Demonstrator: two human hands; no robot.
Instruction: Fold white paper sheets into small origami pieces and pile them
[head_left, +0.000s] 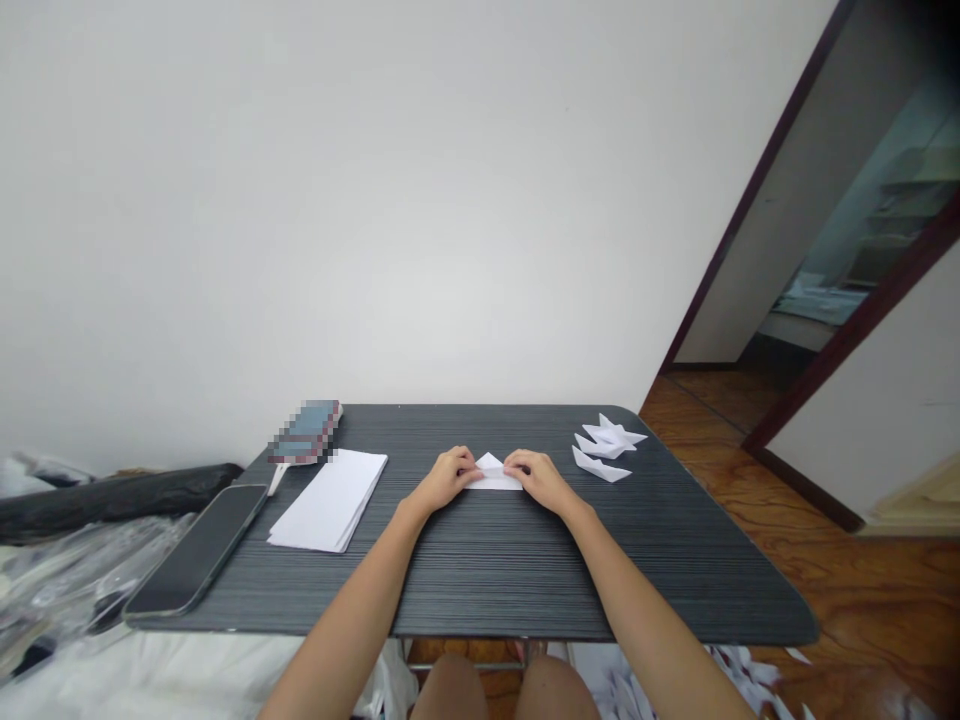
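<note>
A small white folded paper with a pointed top lies on the dark table, between my two hands. My left hand grips its left end, thumb and fingers pressed together. At the other end, my right hand pinches the paper in the same way. To the right are several folded paper boats, grouped near the table's far right corner. A stack of white paper sheets lies to the left of my left hand.
A phone rests along the table's left edge. Behind the paper stack sits a blurred-out blue and red item. The black table stands against a white wall. Folded papers lie below its right front edge, and plastic-wrapped items are at left.
</note>
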